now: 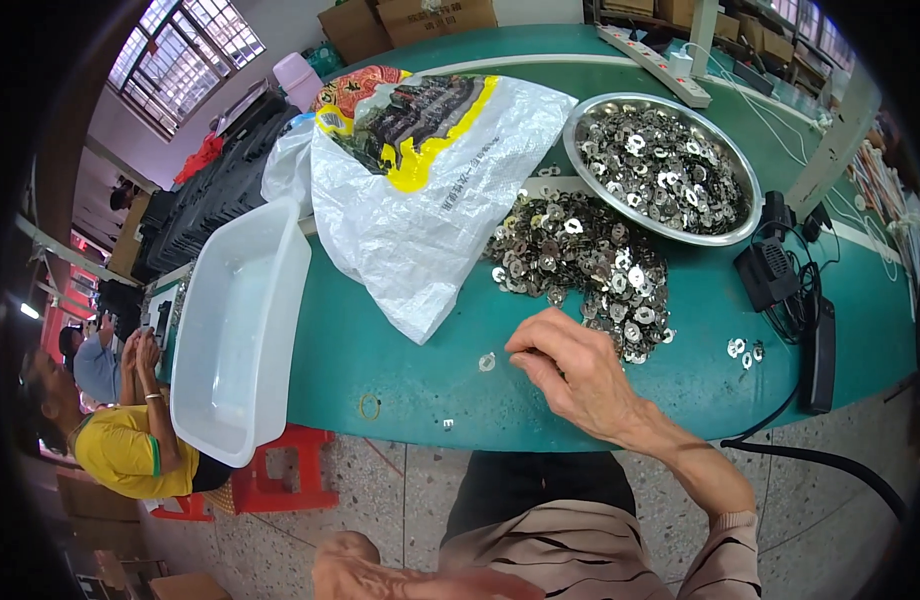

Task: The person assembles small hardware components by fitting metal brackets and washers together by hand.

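Observation:
My right hand (572, 372) is over the near part of the green table, fingers curled and thumb brought in against them. Whatever its fingertips hold, if anything, is too small or hidden to make out. A single small metal disc with a cut-out centre (487, 362) lies on the table just left of those fingertips, apart from them. Beyond the hand spreads a loose pile of similar metal pieces (620, 275). Low in the view, in front of the table edge, my left hand (348, 566) is bent inward and slightly blurred; its fingers are hidden.
A steel bowl (577, 165) full of metal pieces stands behind the pile, beside a white woven sack (430, 240). An empty translucent tub (298, 290) is at left, near a seated person in yellow (130, 450). Black adapters (818, 355) with cables lie right.

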`<move>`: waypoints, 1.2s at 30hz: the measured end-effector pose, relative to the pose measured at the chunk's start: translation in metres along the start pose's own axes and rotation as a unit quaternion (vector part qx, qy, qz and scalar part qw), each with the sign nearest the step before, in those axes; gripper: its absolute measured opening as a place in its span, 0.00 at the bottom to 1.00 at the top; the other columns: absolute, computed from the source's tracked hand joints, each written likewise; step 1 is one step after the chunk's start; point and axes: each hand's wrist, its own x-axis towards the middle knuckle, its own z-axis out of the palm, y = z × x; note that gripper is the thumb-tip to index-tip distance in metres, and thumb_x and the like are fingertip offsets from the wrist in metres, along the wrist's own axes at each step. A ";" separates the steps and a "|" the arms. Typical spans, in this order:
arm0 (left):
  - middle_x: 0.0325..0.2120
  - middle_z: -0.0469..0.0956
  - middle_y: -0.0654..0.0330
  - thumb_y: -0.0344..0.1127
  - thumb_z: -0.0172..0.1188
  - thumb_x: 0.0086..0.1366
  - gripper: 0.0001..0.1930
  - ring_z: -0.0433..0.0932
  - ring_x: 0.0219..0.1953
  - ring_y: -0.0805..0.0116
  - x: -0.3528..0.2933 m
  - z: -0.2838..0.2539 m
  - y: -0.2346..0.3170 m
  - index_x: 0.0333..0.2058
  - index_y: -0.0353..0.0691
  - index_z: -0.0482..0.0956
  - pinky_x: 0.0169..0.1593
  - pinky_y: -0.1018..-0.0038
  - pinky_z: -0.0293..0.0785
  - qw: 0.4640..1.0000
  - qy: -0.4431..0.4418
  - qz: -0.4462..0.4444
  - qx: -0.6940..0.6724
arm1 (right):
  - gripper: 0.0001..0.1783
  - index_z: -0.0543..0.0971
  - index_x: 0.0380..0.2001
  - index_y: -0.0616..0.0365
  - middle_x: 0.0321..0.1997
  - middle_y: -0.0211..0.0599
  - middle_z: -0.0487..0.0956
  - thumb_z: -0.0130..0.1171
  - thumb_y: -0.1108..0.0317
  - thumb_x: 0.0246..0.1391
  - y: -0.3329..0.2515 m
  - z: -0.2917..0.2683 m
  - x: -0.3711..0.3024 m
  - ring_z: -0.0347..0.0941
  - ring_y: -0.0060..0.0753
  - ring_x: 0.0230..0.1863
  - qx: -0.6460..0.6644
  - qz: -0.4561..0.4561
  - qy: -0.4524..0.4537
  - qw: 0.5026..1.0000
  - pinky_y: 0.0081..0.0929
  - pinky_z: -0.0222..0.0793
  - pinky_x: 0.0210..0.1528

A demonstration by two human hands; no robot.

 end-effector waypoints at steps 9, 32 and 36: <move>0.28 0.76 0.53 0.53 0.51 0.63 0.24 0.74 0.29 0.58 0.036 -0.067 -0.032 0.27 0.35 0.81 0.35 0.58 0.73 0.910 -0.354 0.174 -0.127 | 0.05 0.74 0.31 0.65 0.30 0.38 0.74 0.54 0.79 0.48 -0.002 0.020 0.027 0.72 0.28 0.26 0.053 0.045 -0.084 0.994 0.24 0.68 0.29; 0.25 0.71 0.52 0.21 0.56 0.50 0.08 0.73 0.28 0.55 0.108 -0.111 -0.131 0.31 0.33 0.77 0.31 0.67 0.70 0.750 -0.090 0.047 0.653 | 0.12 0.73 0.41 0.65 0.32 0.38 0.77 0.47 0.75 0.53 0.011 -0.003 0.018 0.74 0.23 0.31 0.327 0.313 -0.041 0.891 0.19 0.69 0.34; 0.25 0.71 0.59 0.21 0.53 0.56 0.09 0.74 0.29 0.68 0.125 -0.112 -0.122 0.36 0.32 0.77 0.33 0.76 0.74 0.901 -0.003 -0.084 0.427 | 0.12 0.73 0.42 0.63 0.32 0.35 0.78 0.51 0.75 0.52 0.013 -0.005 0.019 0.73 0.20 0.33 0.316 0.316 -0.029 0.894 0.17 0.68 0.37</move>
